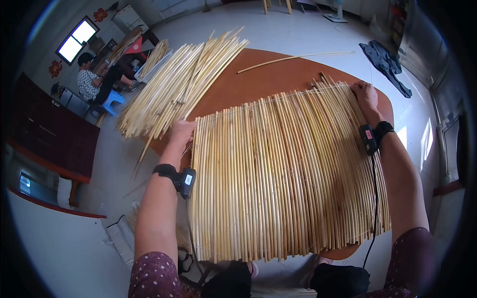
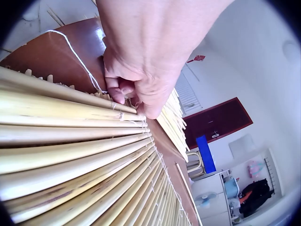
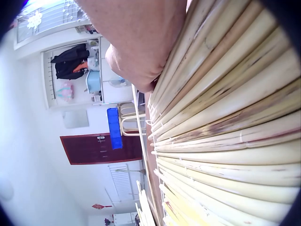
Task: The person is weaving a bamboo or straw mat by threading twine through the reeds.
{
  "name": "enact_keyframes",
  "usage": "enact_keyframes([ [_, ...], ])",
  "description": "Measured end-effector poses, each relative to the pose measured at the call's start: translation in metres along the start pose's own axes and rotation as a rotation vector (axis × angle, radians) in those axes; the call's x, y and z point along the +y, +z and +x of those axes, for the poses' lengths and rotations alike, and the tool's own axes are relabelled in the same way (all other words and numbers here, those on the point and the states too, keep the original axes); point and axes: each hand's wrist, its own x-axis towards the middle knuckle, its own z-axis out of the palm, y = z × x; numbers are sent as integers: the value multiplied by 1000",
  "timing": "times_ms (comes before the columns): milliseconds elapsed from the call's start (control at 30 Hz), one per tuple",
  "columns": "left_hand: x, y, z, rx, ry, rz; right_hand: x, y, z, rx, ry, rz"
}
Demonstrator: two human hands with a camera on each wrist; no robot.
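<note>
Nearest, the reed mat [image 1: 278, 174] lies flat, reaching up to both hands. The left hand [image 1: 181, 131] pinches the white string [image 2: 75, 52] in curled fingers at the edge stalk; a hard tug could snap it, loosening stalks. Farther off, the right hand [image 1: 365, 94] rests on the mat's corner; whether its fingers grip cannot be told.

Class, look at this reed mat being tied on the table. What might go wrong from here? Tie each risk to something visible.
1. The left hand pinches a thin white string at the reed mat's corner; if it slips or snaps, the end reeds may loosen.
2. The loose reed bundle overhangs the table edge and might slide off if nudged.
</note>
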Motion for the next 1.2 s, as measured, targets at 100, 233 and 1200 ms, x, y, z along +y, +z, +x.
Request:
enact_keyframes([
  [100,2,-2,-5,5,-16,-15,-2,0,0,5,5,0],
  [233,10,-6,-11,-45,-60,-99,1,1,0,9,-13,14],
  [1200,26,0,-11,-49,-75,229,4,5,4,34,-27,14],
])
